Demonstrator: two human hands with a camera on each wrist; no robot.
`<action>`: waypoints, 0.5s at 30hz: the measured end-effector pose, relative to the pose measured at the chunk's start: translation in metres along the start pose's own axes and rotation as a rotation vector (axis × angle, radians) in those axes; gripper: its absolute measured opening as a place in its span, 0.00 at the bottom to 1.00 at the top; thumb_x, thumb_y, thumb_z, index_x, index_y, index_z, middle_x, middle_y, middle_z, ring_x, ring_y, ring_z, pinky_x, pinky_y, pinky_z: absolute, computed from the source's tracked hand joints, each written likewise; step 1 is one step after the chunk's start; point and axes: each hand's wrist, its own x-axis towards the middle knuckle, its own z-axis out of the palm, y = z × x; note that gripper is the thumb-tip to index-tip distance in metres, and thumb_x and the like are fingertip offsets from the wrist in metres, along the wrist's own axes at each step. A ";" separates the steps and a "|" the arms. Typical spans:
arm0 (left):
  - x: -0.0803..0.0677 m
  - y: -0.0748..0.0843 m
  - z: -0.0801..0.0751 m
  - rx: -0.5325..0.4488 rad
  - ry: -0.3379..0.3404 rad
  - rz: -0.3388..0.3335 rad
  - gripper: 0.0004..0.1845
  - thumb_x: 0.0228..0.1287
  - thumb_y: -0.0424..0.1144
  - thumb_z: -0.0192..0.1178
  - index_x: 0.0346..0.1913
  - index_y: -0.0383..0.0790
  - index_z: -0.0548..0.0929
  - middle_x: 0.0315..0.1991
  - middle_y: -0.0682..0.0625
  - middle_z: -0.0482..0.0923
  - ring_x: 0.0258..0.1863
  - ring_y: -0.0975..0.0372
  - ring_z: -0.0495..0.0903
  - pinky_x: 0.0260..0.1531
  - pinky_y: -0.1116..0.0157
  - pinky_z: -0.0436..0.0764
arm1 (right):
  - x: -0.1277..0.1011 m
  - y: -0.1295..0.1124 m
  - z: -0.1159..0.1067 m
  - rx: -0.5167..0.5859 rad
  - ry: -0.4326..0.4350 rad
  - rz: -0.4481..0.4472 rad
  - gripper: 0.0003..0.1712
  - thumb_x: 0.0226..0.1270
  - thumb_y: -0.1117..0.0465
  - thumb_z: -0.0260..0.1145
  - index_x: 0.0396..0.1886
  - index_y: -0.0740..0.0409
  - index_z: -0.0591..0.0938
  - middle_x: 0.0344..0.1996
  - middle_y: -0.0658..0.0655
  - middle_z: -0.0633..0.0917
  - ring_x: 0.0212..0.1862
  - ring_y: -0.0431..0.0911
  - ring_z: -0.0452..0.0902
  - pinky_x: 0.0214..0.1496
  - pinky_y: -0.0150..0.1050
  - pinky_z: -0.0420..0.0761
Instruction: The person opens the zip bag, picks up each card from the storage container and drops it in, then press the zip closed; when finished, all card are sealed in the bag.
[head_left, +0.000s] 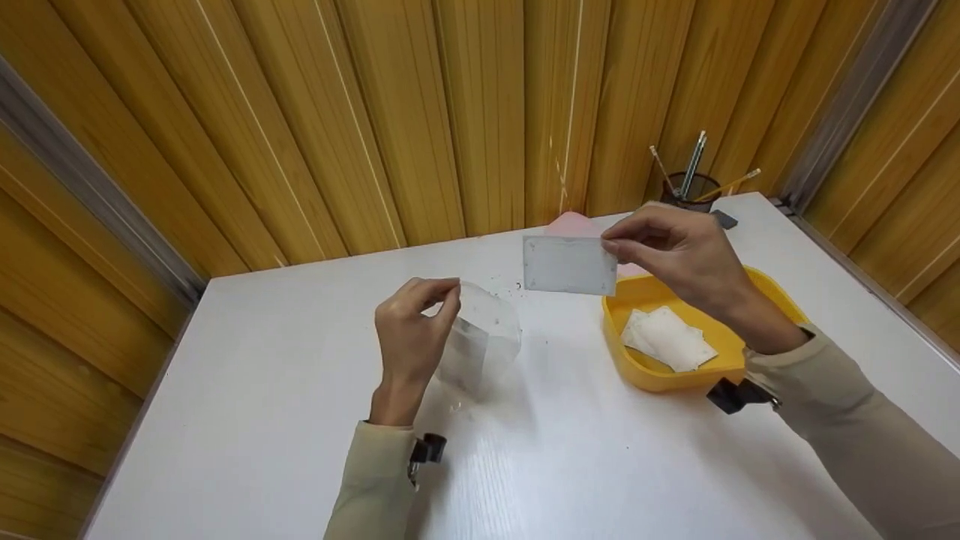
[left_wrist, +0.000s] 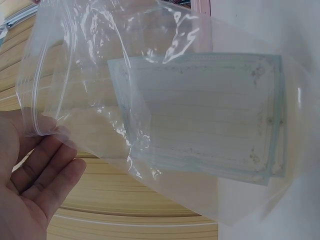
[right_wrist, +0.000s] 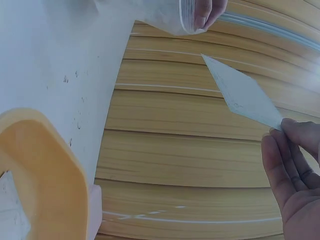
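Observation:
My left hand pinches the top edge of a clear zip bag above the table. Inside the bag lie a couple of pale cards with blue borders and small corner ornaments, seen through the plastic in the left wrist view. My right hand holds a similar pale card by its right corner between thumb and fingers, raised off the table. In the right wrist view this card appears at a slant, apart from the bag. Below the right forearm stands a yellow bin with several white cards in it.
A dark mesh cup with pencils stands at the back right, beside a small dark block. Something pink is partly hidden behind the held card. Small dark specks dot the white table. Wood-patterned panels rise behind it.

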 end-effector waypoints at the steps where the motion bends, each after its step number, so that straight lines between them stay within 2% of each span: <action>1: 0.000 0.000 0.000 -0.002 0.000 0.004 0.04 0.64 0.24 0.71 0.38 0.33 0.93 0.33 0.46 0.89 0.33 0.58 0.89 0.37 0.61 0.90 | 0.001 -0.001 0.002 0.005 -0.003 -0.008 0.10 0.70 0.74 0.72 0.47 0.62 0.91 0.42 0.53 0.88 0.39 0.44 0.87 0.46 0.29 0.87; 6: 0.001 0.000 0.000 -0.006 0.001 0.023 0.04 0.65 0.24 0.70 0.37 0.33 0.93 0.32 0.45 0.89 0.32 0.58 0.89 0.36 0.61 0.90 | 0.007 -0.008 0.012 0.034 -0.031 -0.050 0.09 0.68 0.74 0.73 0.45 0.63 0.91 0.40 0.52 0.89 0.38 0.45 0.87 0.43 0.30 0.87; 15: 0.000 0.001 0.000 0.001 -0.009 -0.002 0.04 0.64 0.24 0.71 0.39 0.33 0.93 0.34 0.46 0.89 0.33 0.58 0.89 0.37 0.62 0.90 | 0.014 -0.020 0.032 0.030 -0.125 -0.068 0.08 0.68 0.72 0.75 0.44 0.60 0.92 0.40 0.51 0.89 0.37 0.46 0.85 0.42 0.30 0.87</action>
